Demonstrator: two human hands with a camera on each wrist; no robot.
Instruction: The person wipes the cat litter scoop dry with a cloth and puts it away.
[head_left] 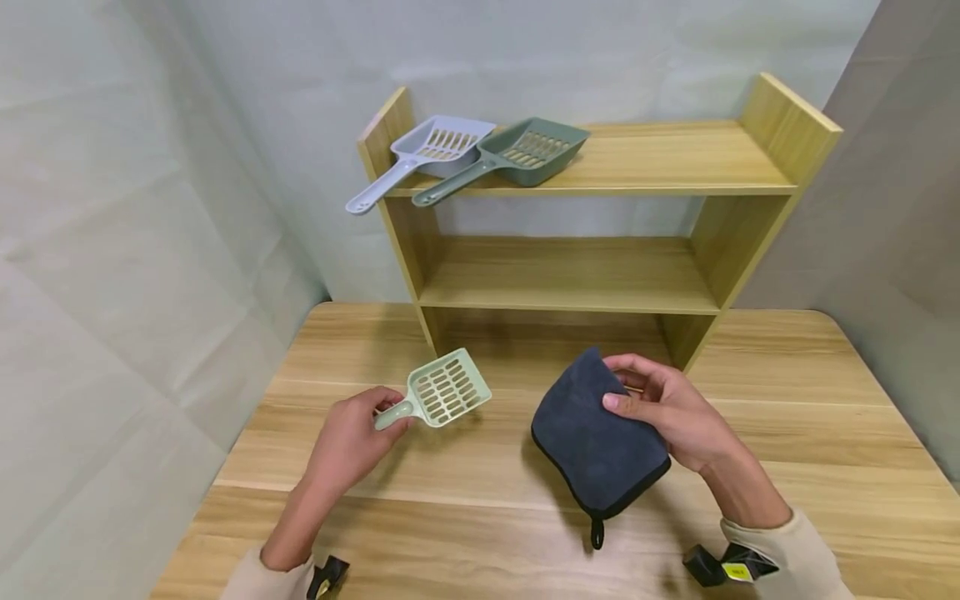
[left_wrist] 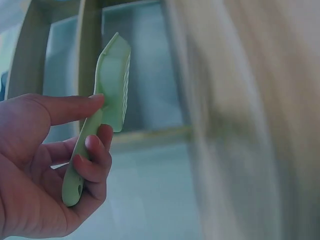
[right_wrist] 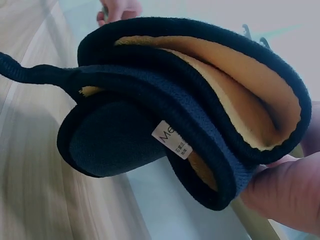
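Green scoop: left hand curled round handle | navy cloth: right hand pinching, thumb on top

Both hands are raised over the surface. The left hand, nearer the left edge, has its fingers and thumb curled in a grip. The right hand, towards the right edge, pinches between thumb and bent fingers. Its wrist slants inward from the near edge.
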